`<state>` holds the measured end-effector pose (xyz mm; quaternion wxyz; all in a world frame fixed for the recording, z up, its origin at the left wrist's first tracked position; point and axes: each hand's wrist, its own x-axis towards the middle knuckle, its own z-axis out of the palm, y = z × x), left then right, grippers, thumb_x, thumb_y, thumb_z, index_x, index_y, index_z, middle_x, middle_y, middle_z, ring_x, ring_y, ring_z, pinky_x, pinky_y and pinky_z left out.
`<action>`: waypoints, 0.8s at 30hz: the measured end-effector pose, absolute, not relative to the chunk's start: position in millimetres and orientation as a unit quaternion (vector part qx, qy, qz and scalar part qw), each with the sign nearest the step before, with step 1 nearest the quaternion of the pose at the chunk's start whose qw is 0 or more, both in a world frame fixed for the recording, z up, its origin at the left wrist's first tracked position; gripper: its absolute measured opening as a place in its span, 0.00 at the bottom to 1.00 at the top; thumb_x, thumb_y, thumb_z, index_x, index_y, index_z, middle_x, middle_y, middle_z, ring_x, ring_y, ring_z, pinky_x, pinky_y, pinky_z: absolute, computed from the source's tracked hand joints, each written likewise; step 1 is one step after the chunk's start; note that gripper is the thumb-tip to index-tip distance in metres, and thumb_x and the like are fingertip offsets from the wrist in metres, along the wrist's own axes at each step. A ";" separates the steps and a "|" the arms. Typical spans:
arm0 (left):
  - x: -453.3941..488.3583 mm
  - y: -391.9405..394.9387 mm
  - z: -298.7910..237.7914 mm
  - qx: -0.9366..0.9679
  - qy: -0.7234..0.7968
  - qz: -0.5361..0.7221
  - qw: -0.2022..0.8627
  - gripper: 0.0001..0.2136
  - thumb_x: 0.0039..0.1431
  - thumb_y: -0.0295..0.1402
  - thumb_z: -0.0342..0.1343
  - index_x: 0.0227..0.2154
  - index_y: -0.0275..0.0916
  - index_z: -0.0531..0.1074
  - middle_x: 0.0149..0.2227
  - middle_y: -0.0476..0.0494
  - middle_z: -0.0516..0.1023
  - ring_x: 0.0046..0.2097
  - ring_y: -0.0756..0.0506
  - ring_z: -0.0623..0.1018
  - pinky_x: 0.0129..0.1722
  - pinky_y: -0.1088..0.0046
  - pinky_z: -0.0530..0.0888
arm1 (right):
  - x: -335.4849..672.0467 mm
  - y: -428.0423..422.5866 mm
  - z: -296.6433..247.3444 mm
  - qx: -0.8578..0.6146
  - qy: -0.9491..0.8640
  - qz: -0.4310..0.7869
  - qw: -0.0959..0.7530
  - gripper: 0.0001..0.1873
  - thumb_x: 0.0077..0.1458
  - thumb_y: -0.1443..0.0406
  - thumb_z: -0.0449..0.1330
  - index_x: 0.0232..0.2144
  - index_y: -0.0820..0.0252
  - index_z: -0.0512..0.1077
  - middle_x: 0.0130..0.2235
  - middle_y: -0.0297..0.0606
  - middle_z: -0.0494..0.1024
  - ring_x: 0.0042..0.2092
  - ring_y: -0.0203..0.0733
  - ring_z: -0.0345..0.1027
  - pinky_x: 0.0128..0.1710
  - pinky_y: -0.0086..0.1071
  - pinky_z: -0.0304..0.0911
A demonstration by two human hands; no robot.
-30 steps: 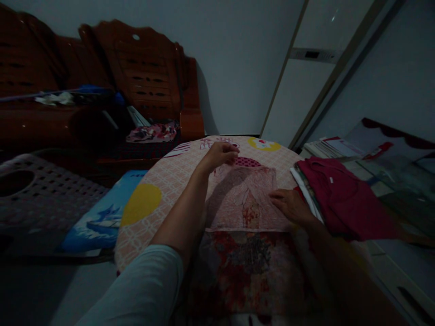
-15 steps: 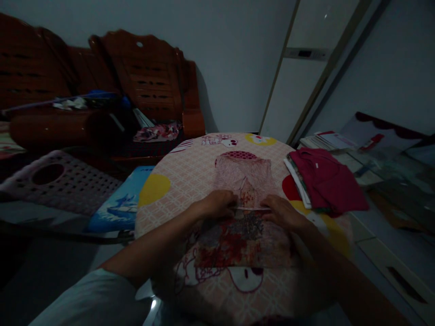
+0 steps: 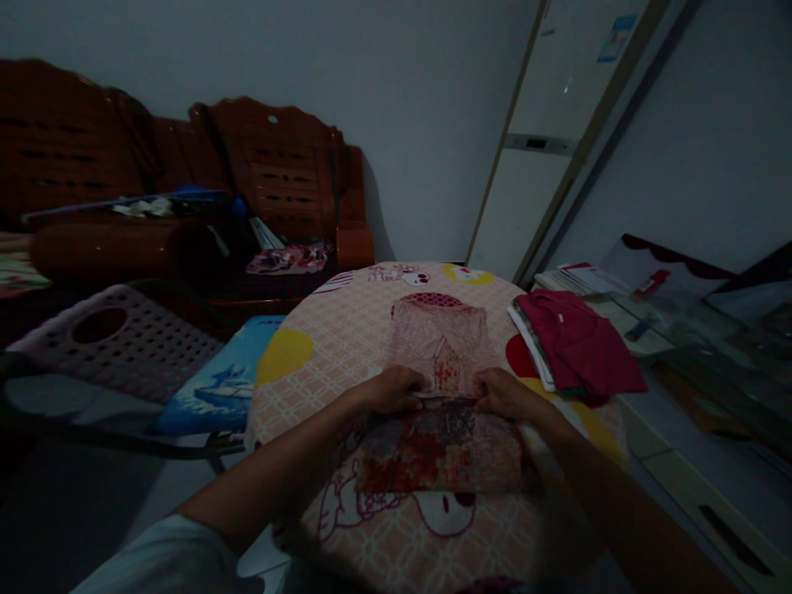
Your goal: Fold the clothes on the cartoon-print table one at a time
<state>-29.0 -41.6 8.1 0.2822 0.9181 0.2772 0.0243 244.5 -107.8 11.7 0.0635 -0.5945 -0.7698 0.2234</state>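
Note:
A pinkish patterned garment [image 3: 440, 346], partly folded, lies on the round cloth-covered table [image 3: 334, 346]. Its near half shows a red, grey and tan print. At the left of a pale hem line across its middle, my left hand [image 3: 394, 389] has fingers closed on the fabric. My right hand [image 3: 502, 394] pinches the right end of that same line. Some fingertips are hidden by the cloth and the dim light. To the right of the garment is a stack of folded clothes [image 3: 575, 342], a dark pink top uppermost.
Behind on the left stands a carved wooden sofa [image 3: 278, 173] with cloth items on it. A pink woven plastic chair [image 3: 148, 346] and a blue picture box [image 3: 216, 384] are beside the table. At right is a glass-topped cabinet [image 3: 699, 330]; a tall white appliance [image 3: 520, 206] stands behind.
The view has tilted up slightly, so things sit lower. My right-hand fingers, formerly stretched flatter over the hem, are now curled in on the cloth. The garment stays in place.

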 end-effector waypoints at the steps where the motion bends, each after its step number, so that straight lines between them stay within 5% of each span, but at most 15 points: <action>1: -31.4 -41.6 8.0 0.916 0.258 0.038 0.304 0.07 0.52 0.33 0.58 0.34 0.39 0.75 0.34 0.48 0.78 0.35 0.46 0.74 0.33 0.76 0.64 | 245.7 -109.7 13.4 -0.591 -0.768 0.239 0.068 0.06 0.42 0.69 0.64 0.27 0.61 0.71 0.28 0.32 0.74 0.30 0.36 0.64 0.28 0.27 0.52; 8: -39.3 -36.6 9.4 0.892 0.237 0.072 0.377 0.05 0.50 0.31 0.56 0.29 0.37 0.73 0.28 0.51 0.73 0.31 0.50 0.70 0.31 0.78 0.62 | 247.5 -113.8 20.6 -0.594 -0.762 0.252 0.059 0.08 0.40 0.72 0.61 0.28 0.62 0.75 0.32 0.38 0.78 0.36 0.42 0.69 0.34 0.29 0.58; 15: -49.0 -31.4 3.6 0.858 0.156 0.092 0.481 0.16 0.60 0.45 0.53 0.30 0.34 0.71 0.27 0.50 0.70 0.29 0.51 0.66 0.28 0.78 0.61 | 249.9 -113.5 25.5 -0.562 -0.750 0.337 0.084 0.06 0.44 0.69 0.58 0.27 0.63 0.75 0.27 0.34 0.76 0.32 0.39 0.68 0.29 0.26 0.57; 24: -41.8 -8.7 32.0 0.893 0.226 0.112 0.373 0.07 0.57 0.31 0.54 0.34 0.35 0.75 0.30 0.50 0.76 0.32 0.51 0.71 0.31 0.79 0.64 | 260.8 -95.9 60.4 -0.538 -0.771 0.314 0.134 0.07 0.48 0.67 0.58 0.28 0.62 0.77 0.28 0.36 0.78 0.32 0.40 0.70 0.31 0.29 0.60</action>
